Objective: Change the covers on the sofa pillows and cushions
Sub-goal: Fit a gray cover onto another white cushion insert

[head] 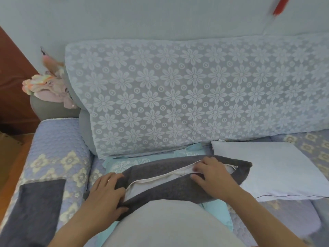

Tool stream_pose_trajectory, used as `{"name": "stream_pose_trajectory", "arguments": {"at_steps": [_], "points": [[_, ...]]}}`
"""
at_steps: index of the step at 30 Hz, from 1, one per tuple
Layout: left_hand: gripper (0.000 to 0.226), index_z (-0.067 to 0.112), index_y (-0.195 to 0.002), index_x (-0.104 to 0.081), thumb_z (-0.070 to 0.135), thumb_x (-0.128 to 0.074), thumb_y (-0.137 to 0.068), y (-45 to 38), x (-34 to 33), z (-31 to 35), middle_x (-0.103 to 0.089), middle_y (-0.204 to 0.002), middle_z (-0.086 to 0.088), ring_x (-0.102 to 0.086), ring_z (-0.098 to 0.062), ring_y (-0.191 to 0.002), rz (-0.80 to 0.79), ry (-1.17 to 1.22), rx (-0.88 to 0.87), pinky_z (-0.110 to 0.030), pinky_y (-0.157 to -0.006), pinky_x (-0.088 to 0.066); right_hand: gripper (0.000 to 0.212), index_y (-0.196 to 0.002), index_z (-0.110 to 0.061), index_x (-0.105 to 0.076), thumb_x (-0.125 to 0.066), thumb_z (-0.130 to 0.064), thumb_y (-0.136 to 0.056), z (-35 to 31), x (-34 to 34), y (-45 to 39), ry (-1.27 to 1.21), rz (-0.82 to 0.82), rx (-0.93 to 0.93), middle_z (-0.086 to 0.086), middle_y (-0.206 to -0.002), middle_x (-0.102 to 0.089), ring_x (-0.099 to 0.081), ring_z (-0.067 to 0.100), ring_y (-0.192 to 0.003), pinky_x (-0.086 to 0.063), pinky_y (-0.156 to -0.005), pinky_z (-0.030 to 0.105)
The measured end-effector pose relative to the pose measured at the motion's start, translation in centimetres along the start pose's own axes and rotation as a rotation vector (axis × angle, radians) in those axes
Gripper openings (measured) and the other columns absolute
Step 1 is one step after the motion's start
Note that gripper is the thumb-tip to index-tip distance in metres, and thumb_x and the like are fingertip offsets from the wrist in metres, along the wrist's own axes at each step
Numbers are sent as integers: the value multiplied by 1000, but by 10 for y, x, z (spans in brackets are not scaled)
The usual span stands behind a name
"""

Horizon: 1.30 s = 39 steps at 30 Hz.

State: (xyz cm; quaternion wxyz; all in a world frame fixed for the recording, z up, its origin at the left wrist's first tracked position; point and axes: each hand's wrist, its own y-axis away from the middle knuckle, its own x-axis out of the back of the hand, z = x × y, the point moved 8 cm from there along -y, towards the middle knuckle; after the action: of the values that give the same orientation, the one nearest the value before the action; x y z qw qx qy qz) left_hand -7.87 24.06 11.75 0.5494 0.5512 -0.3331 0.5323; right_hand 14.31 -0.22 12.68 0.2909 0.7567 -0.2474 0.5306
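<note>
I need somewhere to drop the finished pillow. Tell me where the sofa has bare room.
Bare seat shows at the far right, beyond the white pillow, under the floral back cushion. The padded armrest on the left is also bare. The middle is crowded: grey cover, teal cover, both hands.

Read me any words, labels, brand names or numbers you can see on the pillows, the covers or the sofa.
None: no readable text shows anywhere.
The dark grey pillow cover, the bare white pillow and the floral sofa throw carry only weave or pattern.
A small white tag at the bare pillow's corner is too small to read.
</note>
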Motion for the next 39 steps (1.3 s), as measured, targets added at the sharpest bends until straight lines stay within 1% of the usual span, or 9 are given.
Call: {"name": "stream_pose_trajectory", "arguments": {"at_steps": [4,6,10,14,17,25,30,35,39], "points": [[42,30,-69,-26,13,-65,-64,1,24,29,-43,-95,23,-42,-3,-87,43,126,-192,-21,-69,-33,32,-120,-34,-60,-59,-49,-92,-38,-14,-6,75,-237,93,-9,-118,-59,-54,15,-112,-41,-97,37],[28,31,-74,-30,17,-54,-77,-1,29,26,-43,-85,19,-41,-1,-75,-7,192,-125,-22,-61,-36,15,-104,-29,-62,-64,-35,-90,-38,-12,-7,33,-311,114,-6,-108,-58,-54,16,-104,-44,-89,33],[21,30,-97,-47,49,-56,-95,1,40,-18,-55,-93,15,-58,-7,-92,-116,91,143,-30,-77,-49,15,-86,-33,-52,-66,-29,-88,-10,5,-12,69,-250,112,-12,-93,-49,-50,13,-98,-39,-81,30],[32,26,-91,-53,55,-42,-100,-10,47,-21,-56,-96,10,-58,-9,-97,-126,-87,144,-31,-80,-49,14,-85,-33,-62,-76,-36,-82,35,27,-14,88,-131,32,-12,-92,-56,-51,15,-93,-39,-79,32],[28,29,-102,-54,53,-41,-101,-25,52,-6,-56,-105,9,-56,-13,-108,-103,-140,128,-33,-86,-47,12,-83,-34,-72,-81,-40,-78,80,48,-6,-66,40,-137,-11,-110,-53,-42,19,-111,-39,-96,39],[47,35,-143,-47,42,-59,-98,-112,33,107,-51,-139,13,-51,-9,-126,-137,433,-40,-31,-107,-42,16,-96,-33,-70,-69,-18,-91,144,46,15,-255,101,-351,10,-132,-58,-51,29,-124,-37,-107,39],[34,37,-116,-54,22,-72,-91,-128,25,109,-60,-108,16,-58,-3,-96,-112,615,75,-29,-91,-50,33,-120,-28,-68,-71,-27,-88,97,48,6,-230,165,-214,2,-138,-53,-38,25,-133,-29,-111,36],[27,42,-104,-68,21,-76,-88,-120,24,110,-63,-93,16,-60,-1,-86,-100,654,58,-25,-84,-51,49,-130,-31,-62,-73,-41,-83,4,22,1,-134,-61,113,-9,-130,-59,-43,15,-125,-28,-112,34],[20,35,-107,-75,25,-75,-89,-114,27,114,-69,-93,14,-62,0,-85,-193,630,11,-13,-74,-45,29,-117,-27,-69,-70,-27,-88,-22,15,1,-188,-164,149,-13,-103,-64,-52,10,-101,-39,-93,27]]}}
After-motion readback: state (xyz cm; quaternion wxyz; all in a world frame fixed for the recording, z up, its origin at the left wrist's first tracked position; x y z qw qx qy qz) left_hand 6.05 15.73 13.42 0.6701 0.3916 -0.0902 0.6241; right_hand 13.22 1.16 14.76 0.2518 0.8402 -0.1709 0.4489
